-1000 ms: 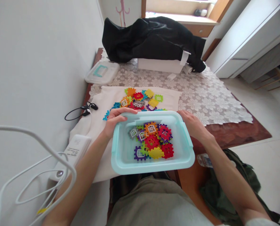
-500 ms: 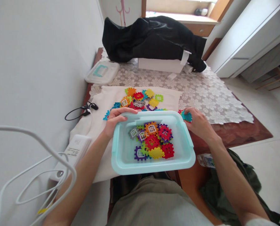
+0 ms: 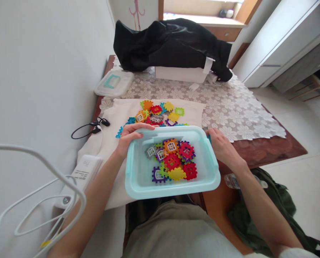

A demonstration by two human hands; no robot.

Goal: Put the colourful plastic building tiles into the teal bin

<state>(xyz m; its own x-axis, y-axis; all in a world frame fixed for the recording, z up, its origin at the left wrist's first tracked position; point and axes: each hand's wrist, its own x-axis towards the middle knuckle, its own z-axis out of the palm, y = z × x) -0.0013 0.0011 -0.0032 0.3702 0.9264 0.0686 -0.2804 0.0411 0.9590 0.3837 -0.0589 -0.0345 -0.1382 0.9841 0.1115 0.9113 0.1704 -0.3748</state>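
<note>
While left fingers (image 3: 138, 129) grip aqua tub (image 3: 170, 129), right hand (image 3: 223, 148) touches its corner.

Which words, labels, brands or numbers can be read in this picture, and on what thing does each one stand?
Nothing can be read.
White corded device: small printed lines, too blurred to read.
White tag on the black cloth: no legible text.

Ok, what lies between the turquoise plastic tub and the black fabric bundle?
Head view: multicoloured interlocking plastic tiles on a white cloth, then floral lace tablecloth.
</note>
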